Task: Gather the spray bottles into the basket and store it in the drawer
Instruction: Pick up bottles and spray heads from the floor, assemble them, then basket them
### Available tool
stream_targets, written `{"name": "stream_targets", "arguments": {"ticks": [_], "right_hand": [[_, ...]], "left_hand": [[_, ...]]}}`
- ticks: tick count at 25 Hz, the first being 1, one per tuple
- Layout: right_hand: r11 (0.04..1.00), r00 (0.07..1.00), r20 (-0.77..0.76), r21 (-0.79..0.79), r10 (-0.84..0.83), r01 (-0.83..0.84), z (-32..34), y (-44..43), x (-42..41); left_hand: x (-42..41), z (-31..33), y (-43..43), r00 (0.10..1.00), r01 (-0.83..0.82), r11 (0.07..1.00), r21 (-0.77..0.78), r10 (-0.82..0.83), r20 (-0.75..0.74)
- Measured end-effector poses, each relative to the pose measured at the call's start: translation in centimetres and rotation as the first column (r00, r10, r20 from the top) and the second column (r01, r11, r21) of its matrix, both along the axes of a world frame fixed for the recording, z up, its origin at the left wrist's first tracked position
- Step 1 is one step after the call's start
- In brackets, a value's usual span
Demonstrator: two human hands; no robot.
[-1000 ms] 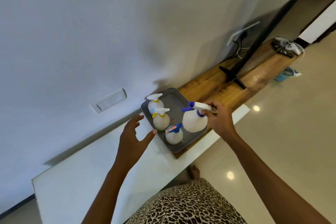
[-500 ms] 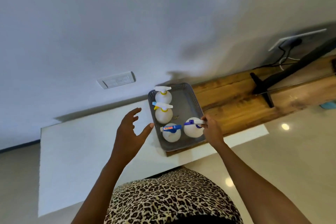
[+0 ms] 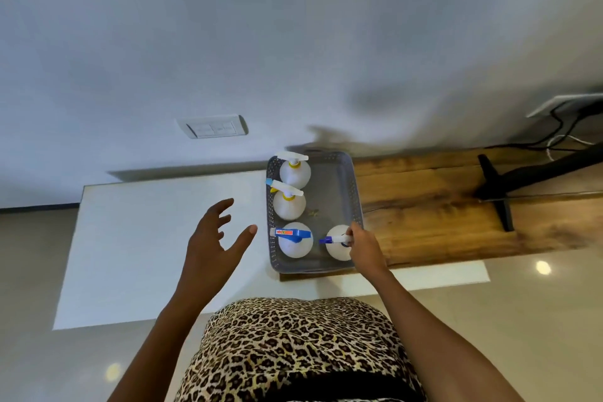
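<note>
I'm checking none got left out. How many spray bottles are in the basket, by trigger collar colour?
Yellow-collared spray bottles: 2
Blue-collared spray bottles: 2
Total: 4, all inside the grey basket.

Probably a home: TV stand (image 3: 499, 196) (wooden), wall switch (image 3: 212, 126).

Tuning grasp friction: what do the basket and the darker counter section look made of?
Basket: grey moulded plastic, matte, going by its perforated walls and rounded rim. Darker counter section: wood or wood-look laminate, with brown grain streaks and a light sheen; which one can't be told.
</note>
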State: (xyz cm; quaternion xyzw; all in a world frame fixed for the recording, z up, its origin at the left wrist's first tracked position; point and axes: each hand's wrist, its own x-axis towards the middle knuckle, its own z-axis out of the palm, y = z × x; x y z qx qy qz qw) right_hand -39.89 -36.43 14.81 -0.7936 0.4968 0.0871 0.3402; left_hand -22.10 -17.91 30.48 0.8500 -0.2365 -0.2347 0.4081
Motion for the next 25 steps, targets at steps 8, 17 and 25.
{"name": "stream_targets", "arguments": {"ticks": [8, 17, 25], "right_hand": [[1.000, 1.000, 0.005, 0.004, 0.010, -0.010, -0.8, -0.3, -0.8], [0.993, 0.993, -0.066, 0.064, 0.103, -0.098, 0.0, -1.2, -0.4], [0.987, 0.986, 0.035, -0.029, 0.160, -0.159, 1.9, -0.9, 0.1]], "left_hand": [[-0.8, 0.4, -0.4, 0.999, -0.005, 1.000, 0.028, 0.004, 0.032], [-1.7, 0.3, -0.6, 0.999, 0.024, 0.999, 0.048, -0.026, 0.039], [-2.7, 0.3, -0.3, 0.999, -0.006, 1.000, 0.028, 0.005, 0.054]]}}
